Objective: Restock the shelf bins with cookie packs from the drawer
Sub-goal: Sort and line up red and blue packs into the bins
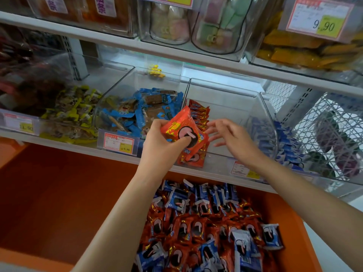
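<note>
Dozens of red and blue cookie packs [196,228] are heaped in the orange drawer [290,222], nearest the camera. Above it, a red cookie pack [182,128] is gripped by the left hand [163,142], fingers curled round it and thumb pressed on its face, at the front edge of the clear shelf bin [225,99]. More red packs sit just below it; whether they are held too cannot be told. The right hand [229,134] is held just beside, fingers spread, nothing gripped. A row of red packs [198,112] is stood on edge along one bin wall. Blue-wrapped snacks [145,108] are seen in the neighbouring bin.
</note>
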{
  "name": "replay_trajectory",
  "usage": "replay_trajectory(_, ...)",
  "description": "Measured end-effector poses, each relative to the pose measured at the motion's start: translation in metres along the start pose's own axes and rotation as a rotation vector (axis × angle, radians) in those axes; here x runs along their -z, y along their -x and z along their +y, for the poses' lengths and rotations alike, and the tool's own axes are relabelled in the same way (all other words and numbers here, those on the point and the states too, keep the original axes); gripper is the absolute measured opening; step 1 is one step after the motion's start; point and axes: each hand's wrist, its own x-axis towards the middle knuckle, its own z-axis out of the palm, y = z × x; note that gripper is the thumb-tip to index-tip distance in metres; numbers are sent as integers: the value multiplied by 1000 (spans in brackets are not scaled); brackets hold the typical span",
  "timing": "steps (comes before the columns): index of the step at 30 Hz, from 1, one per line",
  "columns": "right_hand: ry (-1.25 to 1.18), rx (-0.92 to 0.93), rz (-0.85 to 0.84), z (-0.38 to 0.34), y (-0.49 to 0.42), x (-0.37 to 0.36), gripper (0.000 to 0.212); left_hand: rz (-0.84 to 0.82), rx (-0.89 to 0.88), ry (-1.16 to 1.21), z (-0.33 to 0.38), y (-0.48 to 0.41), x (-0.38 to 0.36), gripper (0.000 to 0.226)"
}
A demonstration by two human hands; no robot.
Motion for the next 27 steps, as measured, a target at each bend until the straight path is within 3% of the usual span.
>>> replay_trajectory(6,-94,-4,-174,-18,31,1,23,-93,13,-4,-6,2,-6,27)
replay_trajectory(10,163,89,-134,-19,36,5,53,-212,-88,-194,-9,4,-8,28)
replay_trajectory(12,213,132,-140,-20,38,7,56,-254,-108,-296,-12,5,-11,33)
replay_trajectory(20,320,133,-135,-16,41,22,26,-214,-309,-363,-14,6,-20,50)
replay_trajectory(25,414,83,117,-6,30,46,23,-190,-399,-842,-29,3,-18,47)
replay_trajectory(27,515,51,128,2,19,51,21,-235,-384,-1050,-37,2,-18,52)
